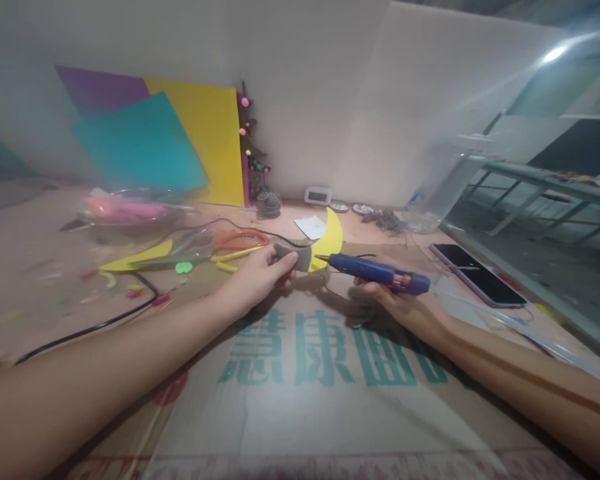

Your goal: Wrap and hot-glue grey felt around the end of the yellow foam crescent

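Observation:
A yellow crescent piece (331,237) with a grey piece (301,259) at its lower left end is held up near the middle. My left hand (263,277) pinches the grey piece between thumb and fingers. In my right hand (393,300) is a blue glue gun (373,270), its tip pointing left, at or close to the place where grey and yellow meet. A clear glue stick (473,303) extends from the back of the gun. Whether the tip touches the piece, I cannot tell.
Orange-handled scissors (243,239) and a yellow offcut (143,257) lie left of my left hand. A phone (475,273) rests at right. Behind are a small clock (318,195), coloured sheets (140,143) and a clear plastic container (130,210). Printed cardboard (300,413) covers the front.

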The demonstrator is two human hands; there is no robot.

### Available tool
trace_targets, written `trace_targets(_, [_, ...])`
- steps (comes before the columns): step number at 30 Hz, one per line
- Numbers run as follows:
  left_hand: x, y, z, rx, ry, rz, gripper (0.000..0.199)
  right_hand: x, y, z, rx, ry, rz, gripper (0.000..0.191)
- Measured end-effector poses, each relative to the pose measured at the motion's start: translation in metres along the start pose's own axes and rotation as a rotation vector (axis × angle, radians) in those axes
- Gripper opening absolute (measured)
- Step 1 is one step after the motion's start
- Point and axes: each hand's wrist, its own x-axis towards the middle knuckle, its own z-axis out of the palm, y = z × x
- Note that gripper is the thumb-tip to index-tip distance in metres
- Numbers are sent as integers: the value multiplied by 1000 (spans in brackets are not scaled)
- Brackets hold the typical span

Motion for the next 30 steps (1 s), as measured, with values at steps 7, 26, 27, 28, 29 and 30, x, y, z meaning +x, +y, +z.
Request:
trace_targets(7, [1,1,1,-36,38,-1,32,2,-1,-1,18,50,-1,34])
trace_targets(26, [-3,4,6,192,-151,6,31,122,27,-17,-82,31,190,36])
trace_targets(27, [-3,3,5,186,-148,2,31,130,31,-11,-49,22,231,33])
trace_targets(28, [-2,3,5,180,-142,-2,32,137,34,-4,-25,29,243,29])
trace_targets(29, [-1,2,4,175,-134,-4,32,142,37,3,2,25,252,27])
trace_targets(30, [0,2,3,170,-121,-4,33,145,39,11,32,18,255,25])
